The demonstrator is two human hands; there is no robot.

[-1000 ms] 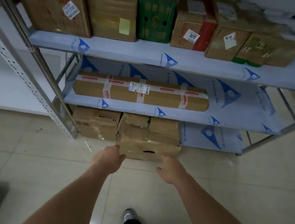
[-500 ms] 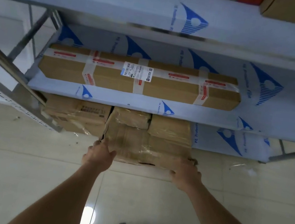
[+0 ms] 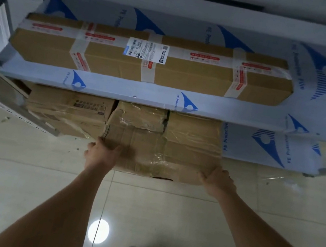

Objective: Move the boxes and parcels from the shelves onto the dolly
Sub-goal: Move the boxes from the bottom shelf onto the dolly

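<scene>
Early, I judge: the left hand (image 3: 102, 153) and right hand (image 3: 218, 179) grip the taped box (image 3: 162, 145) by its front corners, fingers curled round, at the bottom shelf's (image 3: 272, 150) front edge. Long box (image 3: 153, 60) and another box (image 3: 67, 111) remain shelved; no dolly visible.

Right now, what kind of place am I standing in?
Probably a stockroom or parcel storage room. A metal shelving rack still in its blue-printed protective film holds a long taped carton with a shipping label, and more taped cardboard boxes sit on the bottom level above a tiled floor.
</scene>
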